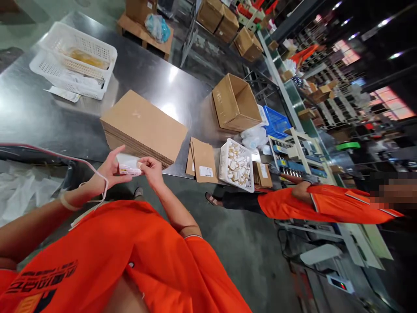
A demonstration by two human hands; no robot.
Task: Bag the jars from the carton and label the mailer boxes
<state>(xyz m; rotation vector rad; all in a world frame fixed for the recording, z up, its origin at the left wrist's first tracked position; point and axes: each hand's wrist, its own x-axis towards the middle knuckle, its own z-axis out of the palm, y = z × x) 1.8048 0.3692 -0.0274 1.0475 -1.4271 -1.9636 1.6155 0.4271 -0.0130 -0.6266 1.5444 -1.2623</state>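
The left hand [107,173] grips one end of a small white packet [128,163] between thumb and fingers while the right hand [153,171] pinches the other end, just in front of a stack of flat cardboard [143,124] on the metal worktop [156,89]. Beyond, a white basket [223,161] of small white pieces [237,166] stands to the right, with an open cardboard box [224,102] behind it.

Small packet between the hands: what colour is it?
The small packet is mostly white, with a little yellow near its lower edge; best seen in the head view.
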